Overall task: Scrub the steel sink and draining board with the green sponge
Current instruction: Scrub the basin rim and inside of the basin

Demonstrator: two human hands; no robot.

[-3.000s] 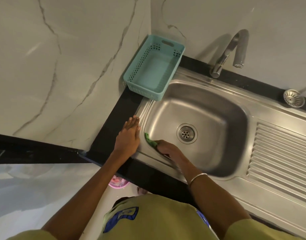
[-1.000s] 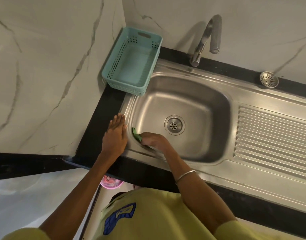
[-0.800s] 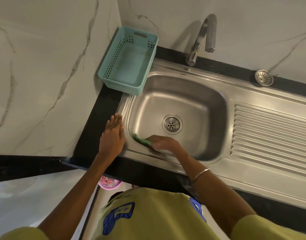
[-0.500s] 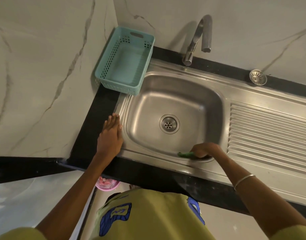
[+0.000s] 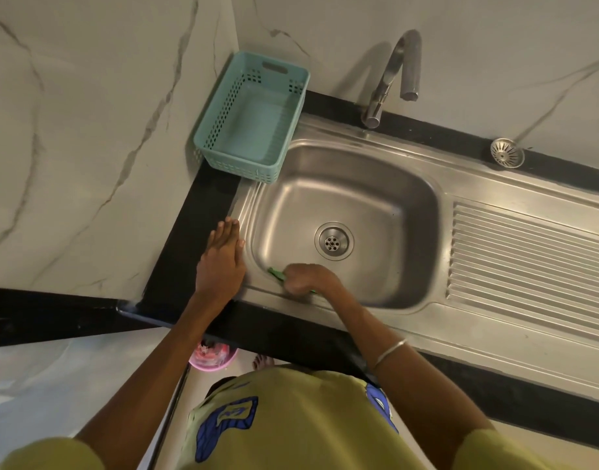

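The steel sink (image 5: 376,198) has a round drain (image 5: 333,244) in its bowl, and the ribbed draining board (image 5: 528,259) runs off to the right. My right hand (image 5: 306,279) is closed on the green sponge (image 5: 276,273) and presses it against the bowl's near-left inner wall. Only a small green edge shows past my fingers. My left hand (image 5: 221,262) lies flat, fingers together, on the black counter (image 5: 193,225) at the sink's left rim, holding nothing.
A teal plastic basket (image 5: 254,120) stands in the back left corner, overlapping the sink's rim. The steel tap (image 5: 393,72) rises behind the bowl. A loose drain strainer (image 5: 506,157) lies on the back ledge. Marble walls close in at left and behind.
My right hand has swept the sponge back from the bowl's near-right wall to its near-left corner. My left hand has stayed on the counter.
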